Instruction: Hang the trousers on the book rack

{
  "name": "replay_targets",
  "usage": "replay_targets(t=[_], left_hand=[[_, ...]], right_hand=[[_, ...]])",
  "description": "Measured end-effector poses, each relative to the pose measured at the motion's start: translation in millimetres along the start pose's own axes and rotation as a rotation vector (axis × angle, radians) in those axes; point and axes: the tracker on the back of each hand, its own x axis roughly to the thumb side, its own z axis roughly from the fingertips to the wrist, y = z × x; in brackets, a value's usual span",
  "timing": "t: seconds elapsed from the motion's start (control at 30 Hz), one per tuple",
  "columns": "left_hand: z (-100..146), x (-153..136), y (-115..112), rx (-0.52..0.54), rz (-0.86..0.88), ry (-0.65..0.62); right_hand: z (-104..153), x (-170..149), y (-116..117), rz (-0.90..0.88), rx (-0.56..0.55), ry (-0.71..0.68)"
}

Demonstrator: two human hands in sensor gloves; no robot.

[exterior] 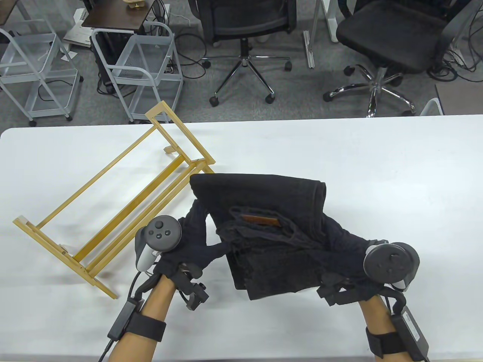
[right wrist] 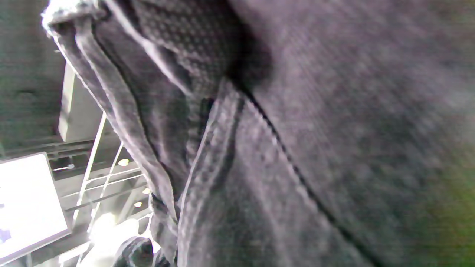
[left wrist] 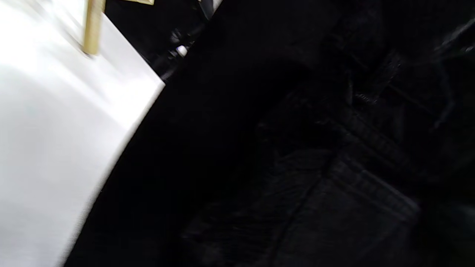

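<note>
Lying tipped on the white table at left, the wooden book rack sits just beside folded black trousers, which the left hand and right hand grip from either side, fingers buried in cloth.

White counter spans frame, far edge running along grey carpet. Wooden rack stands on counter's left half, angled, one end near far edge, other end toward near-left. Thin shadows under rack rails. Folded black trousers at centre, just right of rack's far end; whether resting on counter or lifted, cannot tell. Left wrist view: bare white counter, rack leg planted on it.
</note>
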Motion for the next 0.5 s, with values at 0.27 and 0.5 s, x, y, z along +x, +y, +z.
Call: replay_targets(t=[0.27,0.5], left_hand=[[6.5,13.0,4.7,0.146,0.225,-0.173],[14.7,38.1,-2.4,0.225,0.218,-0.313]], right_hand=[[0.2,0.3,-1.9,-0.063,-0.029,-0.016],[1.1,-4.3,-1.2,-0.098,-0.055,0.002]])
